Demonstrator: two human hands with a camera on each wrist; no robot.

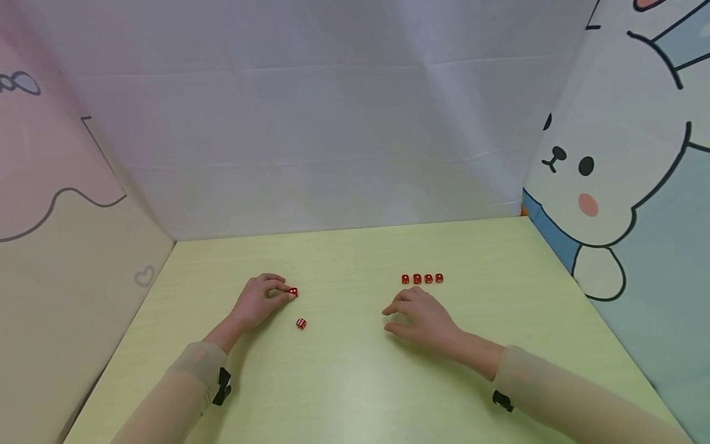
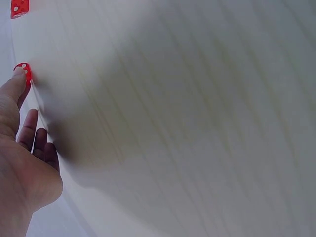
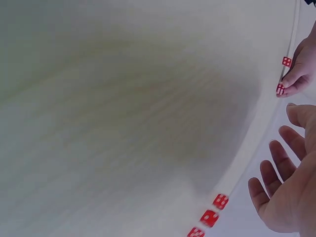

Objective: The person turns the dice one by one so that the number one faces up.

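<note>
On the left of the table, my left hand (image 1: 263,300) pinches a red die (image 1: 294,292) between thumb and fingertips. The left wrist view shows the thumb lying against that die (image 2: 25,72). A second red die (image 1: 301,323), with white pips, rests on the table just nearer to me. To the right, my right hand (image 1: 423,317) hovers low over the table with fingers spread and holds nothing. Several red dice (image 1: 417,279) stand in a short row just beyond its fingers. Three dice of that row (image 3: 209,218) show in the right wrist view.
The pale yellow table (image 1: 344,382) meets a white cloth backdrop (image 1: 333,123) at its far edge. A printed panel with a cartoon bear (image 1: 616,185) stands on the right side, a pink and beige panel (image 1: 66,277) on the left.
</note>
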